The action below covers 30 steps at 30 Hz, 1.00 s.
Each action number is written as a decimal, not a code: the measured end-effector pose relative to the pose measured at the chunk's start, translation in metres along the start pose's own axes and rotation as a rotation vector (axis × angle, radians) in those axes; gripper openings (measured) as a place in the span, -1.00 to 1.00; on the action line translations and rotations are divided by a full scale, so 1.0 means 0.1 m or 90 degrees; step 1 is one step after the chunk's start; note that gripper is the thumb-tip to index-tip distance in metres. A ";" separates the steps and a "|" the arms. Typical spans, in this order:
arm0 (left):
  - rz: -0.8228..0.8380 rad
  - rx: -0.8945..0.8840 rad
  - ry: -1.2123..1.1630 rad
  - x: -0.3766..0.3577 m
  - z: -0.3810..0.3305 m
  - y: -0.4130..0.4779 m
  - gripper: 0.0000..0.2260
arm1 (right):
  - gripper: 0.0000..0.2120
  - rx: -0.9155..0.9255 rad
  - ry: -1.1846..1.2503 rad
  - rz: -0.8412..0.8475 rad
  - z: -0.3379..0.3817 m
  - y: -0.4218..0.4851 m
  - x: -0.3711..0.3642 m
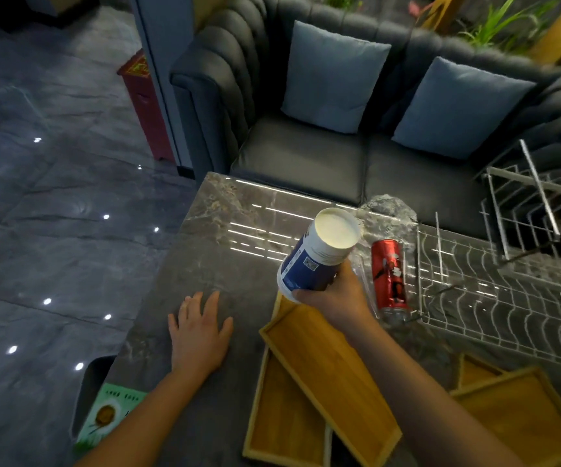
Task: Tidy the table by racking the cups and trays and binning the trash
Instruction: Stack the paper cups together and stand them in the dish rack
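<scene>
My right hand (336, 294) grips a blue and white paper cup (316, 254) near its base, lifted above the table and tilted so its open mouth faces up and away. My left hand (198, 332) lies flat on the grey marble table (211, 257), fingers spread, holding nothing. A red drink can (390, 278) lies on its side just right of the cup. Wooden trays (319, 372) overlap under my right forearm, and two more (508, 406) sit at the lower right. A white wire rack (494, 291) stands on the table's right side.
Clear crumpled plastic (390, 207) lies behind the can. A dark sofa (306, 156) with two blue cushions stands beyond the table. A dark bin (90, 389) with a green packet (110, 416) sits by the table's left edge. A red cabinet (144, 99) stands on the floor.
</scene>
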<state>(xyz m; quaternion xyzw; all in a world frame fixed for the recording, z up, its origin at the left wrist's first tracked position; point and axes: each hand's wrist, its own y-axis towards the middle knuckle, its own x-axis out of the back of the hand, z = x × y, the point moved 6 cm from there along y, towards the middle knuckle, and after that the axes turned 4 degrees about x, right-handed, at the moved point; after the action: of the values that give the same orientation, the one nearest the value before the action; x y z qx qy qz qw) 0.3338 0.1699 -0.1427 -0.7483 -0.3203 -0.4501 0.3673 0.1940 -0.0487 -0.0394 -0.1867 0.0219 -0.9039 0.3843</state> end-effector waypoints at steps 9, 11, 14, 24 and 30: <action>0.025 -0.384 0.019 -0.15 -1.42 -0.49 -0.44 | -0.25 0.035 -0.009 -0.174 0.56 -0.77 0.96; 0.046 -0.416 0.056 -0.28 -1.62 -0.49 -0.45 | -0.24 0.038 -0.014 -0.224 0.72 -0.93 1.28; 0.069 -0.416 0.127 -0.48 -1.77 -0.45 -0.42 | -0.30 0.047 -0.029 -0.295 0.96 -1.16 1.72; 0.071 -0.286 0.106 -0.72 -1.87 -0.49 -0.32 | -0.23 0.125 -0.003 -0.407 1.48 -1.29 2.84; 0.059 -0.285 0.126 -0.80 -1.86 -0.48 -0.34 | -0.30 0.080 0.033 -0.407 1.24 -0.73 3.37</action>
<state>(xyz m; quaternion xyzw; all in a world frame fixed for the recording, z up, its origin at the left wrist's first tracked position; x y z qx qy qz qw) 0.1829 0.0275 -0.1423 -0.7771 -0.1404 -0.5639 0.2417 -0.0263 -0.2216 0.1978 -0.1366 -0.0842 -0.9828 0.0909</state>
